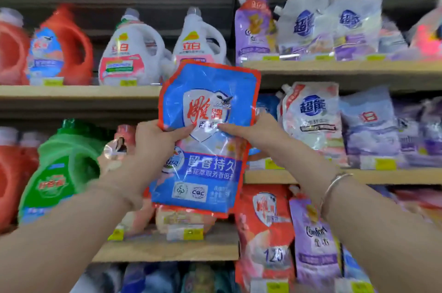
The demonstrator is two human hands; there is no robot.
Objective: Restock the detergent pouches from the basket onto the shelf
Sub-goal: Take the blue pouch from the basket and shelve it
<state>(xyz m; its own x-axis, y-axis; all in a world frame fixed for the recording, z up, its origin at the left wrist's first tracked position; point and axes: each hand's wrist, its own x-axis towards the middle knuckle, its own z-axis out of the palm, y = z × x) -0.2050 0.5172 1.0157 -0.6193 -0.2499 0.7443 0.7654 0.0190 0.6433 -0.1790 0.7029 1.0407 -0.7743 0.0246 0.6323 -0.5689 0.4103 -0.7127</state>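
A blue detergent pouch (210, 110) with a red border is held up in front of the shelves, upright and facing me. My left hand (153, 146) grips its left edge, thumb across the front. My right hand (253, 132) grips its right edge, thumb on the printed shield. The pouch hangs in front of the middle shelf (382, 176) on the right, where other pouches (311, 118) stand. The basket is out of view.
Red (69, 46), white (134, 51) and green (62, 173) detergent jugs fill the left shelves. Purple and white pouches (330, 27) line the upper right shelf. Red (267, 228) and purple (315, 240) pouches stand on the lower right shelf. A bracelet (332, 187) is on my right wrist.
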